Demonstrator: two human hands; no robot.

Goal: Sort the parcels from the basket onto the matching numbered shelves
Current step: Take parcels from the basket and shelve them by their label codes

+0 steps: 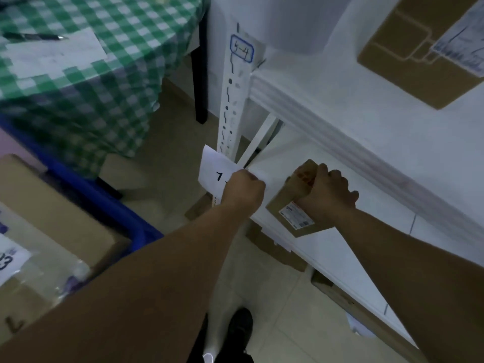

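Both arms extended forward and down toward the lower white shelf [340, 247]. Right hand [324, 195] is clamped over the top of a small brown parcel [290, 203], fingers curled over its far edge, thumb side toward the camera. The parcel sits tilted on the shelf board near the front left corner, its white label [296, 216] facing up. Left hand [243, 189] is closed in a loose fist at the shelf's front corner, pinching or pressing the white paper tag [214, 174] with black writing; the exact grip is hidden. Upright post [235, 100] carries a "4-4" label [241, 49]. Another brown box [424, 48] lies on the shelf above. Blue basket [125, 213] at left holds more boxes [47, 205]. Green checked surface [78, 74] behind it.
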